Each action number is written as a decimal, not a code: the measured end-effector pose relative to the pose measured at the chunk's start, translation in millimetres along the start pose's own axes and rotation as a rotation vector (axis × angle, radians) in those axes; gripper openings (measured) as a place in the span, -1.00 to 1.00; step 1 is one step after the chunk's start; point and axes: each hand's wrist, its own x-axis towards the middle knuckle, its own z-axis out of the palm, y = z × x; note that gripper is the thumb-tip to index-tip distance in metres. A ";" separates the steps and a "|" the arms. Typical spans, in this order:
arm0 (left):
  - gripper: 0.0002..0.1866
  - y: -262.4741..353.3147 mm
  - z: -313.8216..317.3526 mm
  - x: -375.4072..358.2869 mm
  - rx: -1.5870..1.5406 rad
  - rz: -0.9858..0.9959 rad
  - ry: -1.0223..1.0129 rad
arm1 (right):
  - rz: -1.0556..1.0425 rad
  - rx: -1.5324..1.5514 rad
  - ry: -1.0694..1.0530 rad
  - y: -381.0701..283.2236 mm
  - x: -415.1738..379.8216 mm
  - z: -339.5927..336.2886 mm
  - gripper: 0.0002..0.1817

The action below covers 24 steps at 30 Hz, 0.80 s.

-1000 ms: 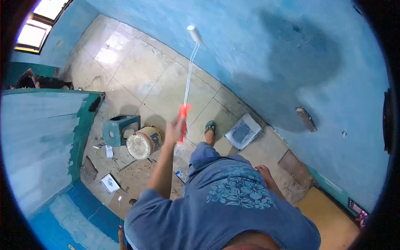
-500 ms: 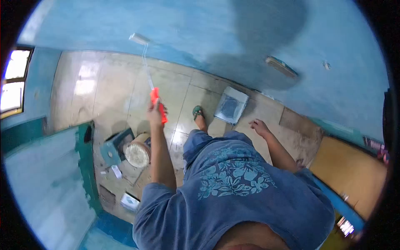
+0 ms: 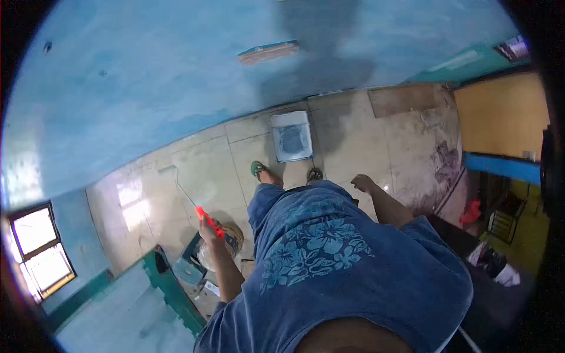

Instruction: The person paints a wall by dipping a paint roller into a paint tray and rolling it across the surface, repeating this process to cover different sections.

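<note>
My left hand (image 3: 210, 228) is closed round the red handle of a paint roller (image 3: 202, 213). The roller's thin metal rod points up and left, and its pale head shows in front of the floor tiles, apart from the painted part of the blue wall (image 3: 165, 76). My right hand (image 3: 362, 183) hangs beside my body with its fingers loosely bent and nothing visible in it. On the floor near the wall, ahead of my feet, lies a white paint tray (image 3: 292, 154) with grey-blue paint in it.
A round bucket (image 3: 233, 238) and a teal box (image 3: 189, 272) stand below my left hand. A green-edged pale board (image 3: 132, 306) is at the lower left, near a window (image 3: 41, 250). A ledge-like fixture (image 3: 269, 53) is on the wall. A yellow panel (image 3: 500, 117) stands at right.
The view has turned, so the tray and wall fixture appear further left. The roller head has come off the wall and is lower in view. A second foot now shows.
</note>
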 end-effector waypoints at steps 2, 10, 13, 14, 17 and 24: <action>-0.81 -20.3 15.9 -19.7 0.186 -0.071 -0.016 | -0.121 -0.114 -0.002 18.6 -37.7 20.4 -0.69; -0.81 -53.5 93.3 -43.7 0.187 -0.108 -0.176 | -0.003 -0.157 0.019 37.2 -79.0 62.9 -0.69; -0.82 -53.7 111.6 -44.6 0.155 -0.073 -0.238 | -0.023 -0.106 0.200 29.5 -78.5 55.7 -0.73; -0.81 -54.3 116.2 -43.9 0.141 -0.062 -0.239 | 0.094 0.128 0.138 35.7 -64.9 61.8 -0.74; -0.86 -55.1 125.9 -47.1 0.116 -0.012 -0.281 | -0.085 -0.149 0.275 13.6 -57.6 40.9 -0.77; -0.92 -63.7 131.3 -59.1 0.217 0.071 -0.305 | 0.144 0.399 0.313 -58.1 -53.8 -37.2 -0.72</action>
